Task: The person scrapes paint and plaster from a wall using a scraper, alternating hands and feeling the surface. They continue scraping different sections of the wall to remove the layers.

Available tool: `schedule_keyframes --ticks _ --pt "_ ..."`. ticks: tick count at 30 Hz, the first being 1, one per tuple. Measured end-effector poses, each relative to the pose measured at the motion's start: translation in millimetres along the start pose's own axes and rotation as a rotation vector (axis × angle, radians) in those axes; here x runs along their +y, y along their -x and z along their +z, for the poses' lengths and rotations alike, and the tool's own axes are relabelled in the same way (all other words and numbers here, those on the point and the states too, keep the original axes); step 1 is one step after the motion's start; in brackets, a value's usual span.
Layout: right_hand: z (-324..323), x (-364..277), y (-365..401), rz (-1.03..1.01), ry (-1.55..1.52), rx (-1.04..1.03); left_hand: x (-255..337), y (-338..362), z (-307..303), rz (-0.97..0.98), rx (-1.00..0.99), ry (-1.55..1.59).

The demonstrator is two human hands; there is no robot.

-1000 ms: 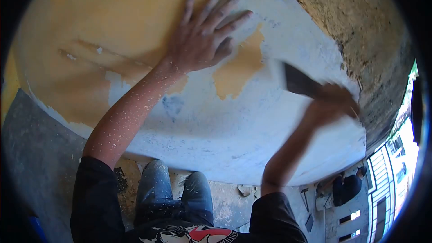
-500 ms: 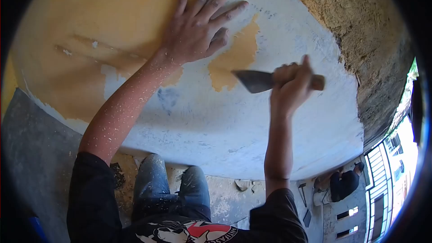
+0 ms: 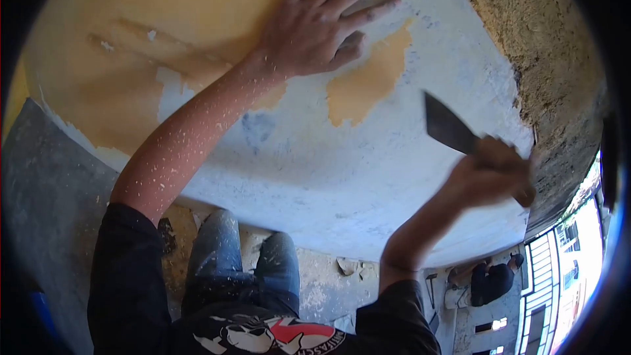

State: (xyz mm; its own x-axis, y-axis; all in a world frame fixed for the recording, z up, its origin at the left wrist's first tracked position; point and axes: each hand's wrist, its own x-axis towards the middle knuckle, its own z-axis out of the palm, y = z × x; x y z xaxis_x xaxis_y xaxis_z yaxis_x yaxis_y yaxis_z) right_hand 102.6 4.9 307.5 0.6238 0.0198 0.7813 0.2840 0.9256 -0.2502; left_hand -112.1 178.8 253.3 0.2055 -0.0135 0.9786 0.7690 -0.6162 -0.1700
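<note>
My left hand (image 3: pixel 322 26) lies with spread fingers against the wall (image 3: pixel 315 171), at the upper middle of the view; paint flecks cover the forearm. In my right hand (image 3: pixel 490 174), at the right and blurred by motion, is the wooden handle of a scraper (image 3: pixel 449 121). Its flat blade points up and left and appears off the patch of yellow paint (image 3: pixel 371 79). That patch sits between the two hands, with pale bared surface around it. More yellow paint covers the wall at the left.
Rough brown wall (image 3: pixel 545 52) borders the pale surface at the upper right. Another person (image 3: pixel 491 284) is low at the right, near a barred window (image 3: pixel 540 269) and a long-handled tool (image 3: pixel 431 292). A grey wall (image 3: pixel 52 177) stands at the left.
My right hand and the scraper have moved right and down, away from the yellow patch, and the blade now tilts upward. The view has shifted slightly; my left hand stays on the wall.
</note>
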Motion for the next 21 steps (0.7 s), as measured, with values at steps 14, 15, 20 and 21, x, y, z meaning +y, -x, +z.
schedule_keyframes --ticks 14,15,20,21 --pt "-7.8 -17.4 -1.7 0.03 -0.267 -0.384 -0.9 2.0 0.5 0.02 0.04 0.026" --pt "6.5 17.0 -2.2 0.011 -0.063 0.184 -5.5 1.0 0.4 0.019 0.047 0.021" --pt "-35.0 18.5 92.5 0.404 -0.152 -0.325 0.7 3.0 -4.2 0.0 -0.004 0.069" --pt "-65.5 6.4 97.1 0.312 -0.224 -0.396 0.6 5.9 -12.2 0.021 0.036 0.222"
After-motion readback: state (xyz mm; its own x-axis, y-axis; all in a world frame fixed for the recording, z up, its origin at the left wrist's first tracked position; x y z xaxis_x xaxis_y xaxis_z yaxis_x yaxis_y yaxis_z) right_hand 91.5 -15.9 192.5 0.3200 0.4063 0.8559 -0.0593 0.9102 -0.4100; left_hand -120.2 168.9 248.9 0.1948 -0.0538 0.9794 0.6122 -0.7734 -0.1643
